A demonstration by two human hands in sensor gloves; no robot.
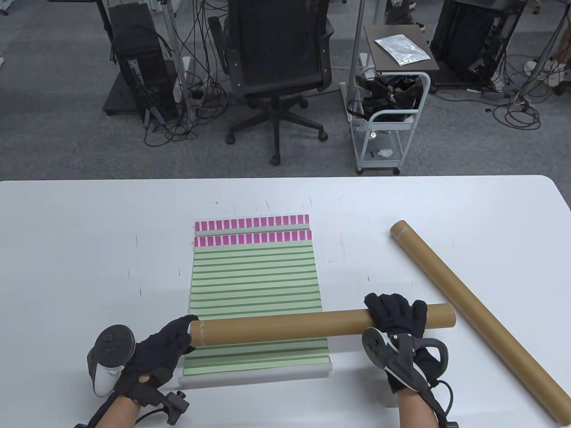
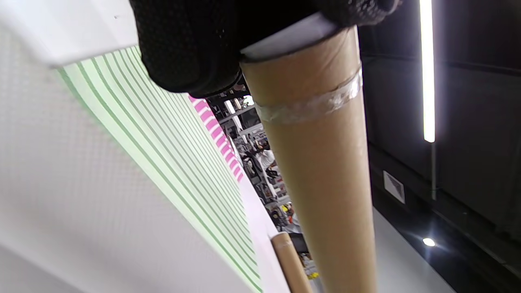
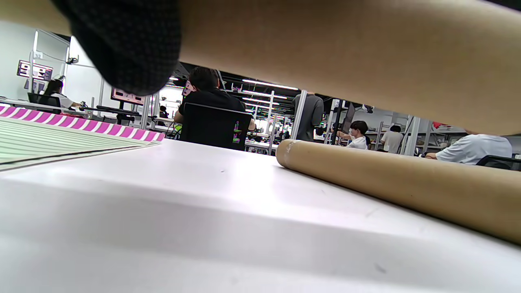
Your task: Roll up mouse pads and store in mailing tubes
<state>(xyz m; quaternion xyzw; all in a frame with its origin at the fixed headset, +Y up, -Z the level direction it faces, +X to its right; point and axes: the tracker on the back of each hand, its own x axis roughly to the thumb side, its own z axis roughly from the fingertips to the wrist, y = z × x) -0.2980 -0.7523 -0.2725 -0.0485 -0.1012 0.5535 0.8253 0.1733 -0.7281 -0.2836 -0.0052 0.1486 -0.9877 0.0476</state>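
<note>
White table [image 1: 89, 249] is filling the near half of the scene, with an office chair [image 1: 279, 67] and a cart [image 1: 392, 111] standing on grey carpet behind it. Green-striped mats [image 1: 256, 285] with pink edging are lying flat mid-table. One tube [image 1: 477, 316] is lying diagonally at the right, untouched. Another tube [image 1: 312, 327] is being held across the mats' near part: right hand [image 1: 397, 318] is curling over it near its right end, while left hand [image 1: 165, 352] is gripping its capped left end.
</note>
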